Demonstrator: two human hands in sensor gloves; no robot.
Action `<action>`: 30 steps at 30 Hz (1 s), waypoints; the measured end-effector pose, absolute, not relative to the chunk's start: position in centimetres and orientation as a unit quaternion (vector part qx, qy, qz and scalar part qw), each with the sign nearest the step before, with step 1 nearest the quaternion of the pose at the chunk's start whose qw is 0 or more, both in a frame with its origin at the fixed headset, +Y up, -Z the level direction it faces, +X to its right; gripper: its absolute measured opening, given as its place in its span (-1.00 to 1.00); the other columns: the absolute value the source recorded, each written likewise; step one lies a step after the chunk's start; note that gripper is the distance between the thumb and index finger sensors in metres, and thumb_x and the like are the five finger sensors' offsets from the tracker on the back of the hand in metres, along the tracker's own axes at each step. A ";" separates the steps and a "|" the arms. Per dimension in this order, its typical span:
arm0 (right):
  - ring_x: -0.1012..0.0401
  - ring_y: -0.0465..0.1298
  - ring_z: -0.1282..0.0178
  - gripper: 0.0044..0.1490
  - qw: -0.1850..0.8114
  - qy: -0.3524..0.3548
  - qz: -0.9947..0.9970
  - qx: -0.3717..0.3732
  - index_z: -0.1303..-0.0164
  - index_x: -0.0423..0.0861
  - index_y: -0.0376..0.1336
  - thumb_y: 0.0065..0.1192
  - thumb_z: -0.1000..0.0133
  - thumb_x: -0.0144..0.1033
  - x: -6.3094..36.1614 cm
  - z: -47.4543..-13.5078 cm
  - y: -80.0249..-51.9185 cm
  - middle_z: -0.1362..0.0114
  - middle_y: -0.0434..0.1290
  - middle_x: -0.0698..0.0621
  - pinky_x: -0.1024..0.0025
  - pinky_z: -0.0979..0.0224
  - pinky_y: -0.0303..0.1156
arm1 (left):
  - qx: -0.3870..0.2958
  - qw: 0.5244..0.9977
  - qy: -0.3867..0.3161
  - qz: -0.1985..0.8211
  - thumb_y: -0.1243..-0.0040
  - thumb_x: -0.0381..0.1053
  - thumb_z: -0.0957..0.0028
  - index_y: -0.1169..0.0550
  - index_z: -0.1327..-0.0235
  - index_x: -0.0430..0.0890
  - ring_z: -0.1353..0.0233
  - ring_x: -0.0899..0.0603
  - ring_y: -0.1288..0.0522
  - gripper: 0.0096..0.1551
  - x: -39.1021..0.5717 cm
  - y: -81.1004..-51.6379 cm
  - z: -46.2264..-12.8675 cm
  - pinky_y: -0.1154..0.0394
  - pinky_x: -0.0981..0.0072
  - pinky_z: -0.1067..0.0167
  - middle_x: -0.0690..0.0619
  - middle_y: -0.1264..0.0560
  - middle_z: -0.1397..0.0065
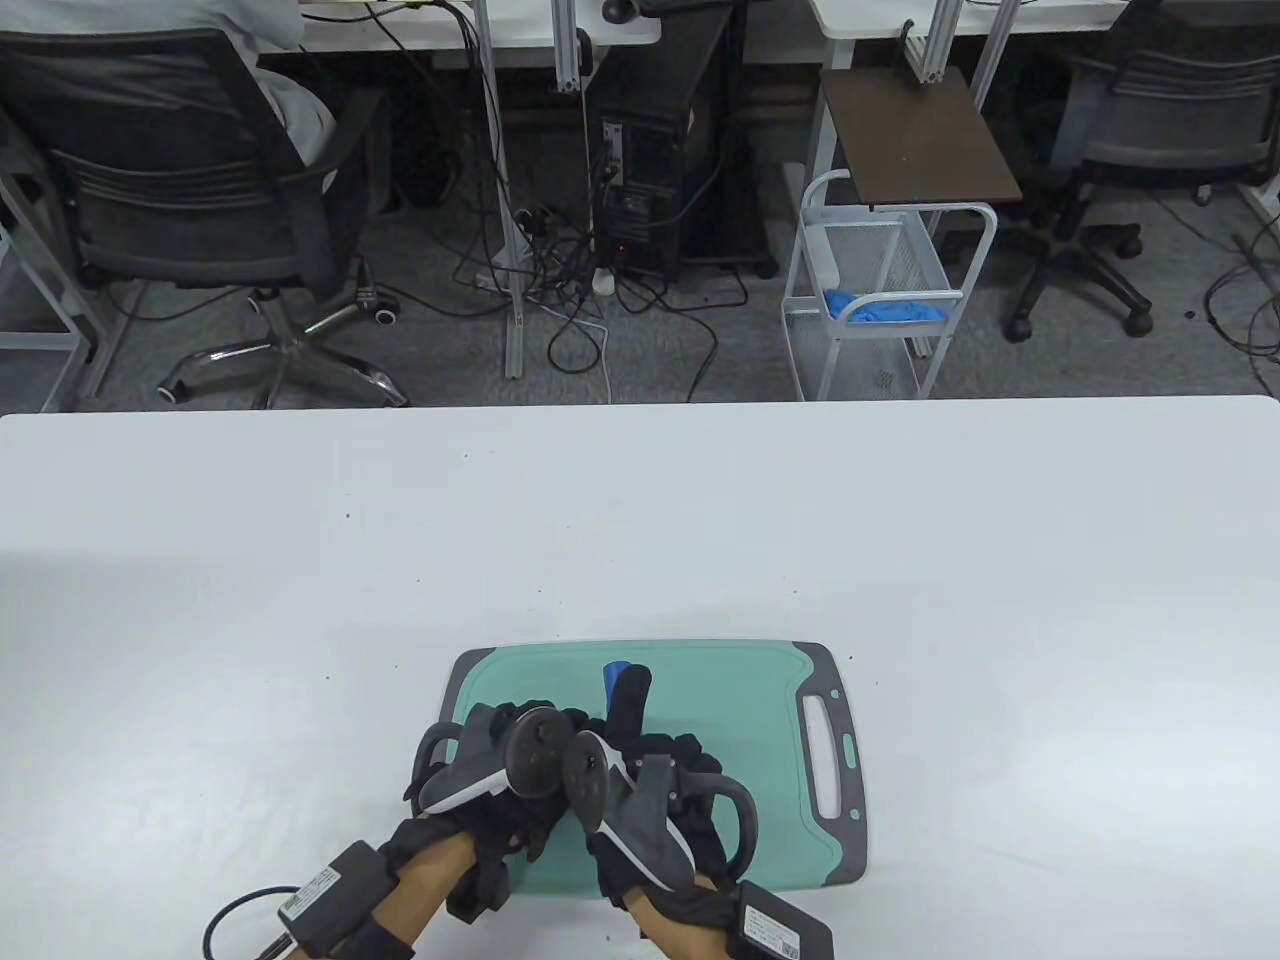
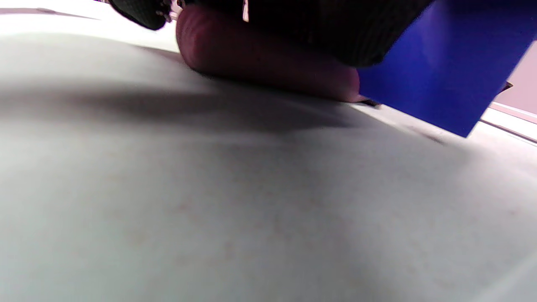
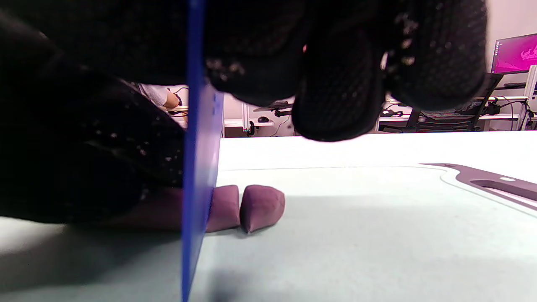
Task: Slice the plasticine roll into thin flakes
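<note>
A purple plasticine roll (image 2: 268,63) lies on the green cutting board (image 1: 760,720). My left hand (image 1: 510,770) presses down on it from above, and its black gloved fingers (image 2: 319,29) cover the top of the roll. My right hand (image 1: 650,760) grips a flat blue blade (image 3: 199,167) that stands upright across the roll. The blade's tip (image 1: 616,671) shows beyond my knuckles. To the right of the blade lie a cut slice (image 3: 223,207) and a rounded end piece (image 3: 262,207), close together. In the table view the roll is hidden under my hands.
The board's grey handle slot (image 1: 826,750) is at its right end. The white table (image 1: 640,520) stretches around the board. A wire trolley (image 1: 880,300) and office chairs stand on the floor beyond the far edge.
</note>
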State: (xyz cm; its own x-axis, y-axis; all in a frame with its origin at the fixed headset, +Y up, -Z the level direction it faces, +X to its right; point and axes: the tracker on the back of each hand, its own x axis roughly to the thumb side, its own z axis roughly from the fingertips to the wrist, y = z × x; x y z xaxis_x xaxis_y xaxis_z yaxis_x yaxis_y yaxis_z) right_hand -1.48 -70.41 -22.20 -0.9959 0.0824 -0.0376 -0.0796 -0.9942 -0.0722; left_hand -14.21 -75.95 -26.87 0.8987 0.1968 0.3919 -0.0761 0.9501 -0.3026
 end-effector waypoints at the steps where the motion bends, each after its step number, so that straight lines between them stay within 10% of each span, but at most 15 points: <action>1: -0.08 0.63 0.09 0.08 0.040 -0.035 0.998 -0.021 -0.55 -0.17 -0.20 0.34 -0.03 -0.12 -1.5 -22.2 -70.4 0.28 0.58 -0.03 -0.18 -0.06 0.52 | -0.141 0.964 -0.214 0.071 -0.17 0.20 0.10 -0.40 -0.35 0.30 -0.62 -0.17 -0.33 -0.35 -14.2 -75.9 -26.9 -0.24 -0.20 -0.55 0.26 -0.38 -0.58; 30: -0.08 0.61 0.01 0.15 0.057 0.038 0.997 -0.026 -0.55 -0.11 -0.31 0.33 -0.03 -0.11 -1.0 -24.1 -70.2 0.20 0.57 -0.03 -0.18 -0.13 0.49 | -0.115 0.972 -0.202 0.036 -0.24 0.11 0.09 -0.43 -0.28 0.44 -0.65 -0.19 -0.29 -0.39 -14.3 -75.7 -27.0 -0.23 -0.21 -0.55 0.24 -0.42 -0.52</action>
State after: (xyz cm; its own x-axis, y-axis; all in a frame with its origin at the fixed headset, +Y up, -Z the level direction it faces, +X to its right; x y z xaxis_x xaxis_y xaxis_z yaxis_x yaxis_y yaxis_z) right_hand -0.96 -70.21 -24.13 -0.9921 0.1124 -0.0555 -0.1163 -0.9905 0.0729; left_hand -14.29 -75.74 -26.97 0.9160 0.1166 0.3838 -0.0240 0.9710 -0.2379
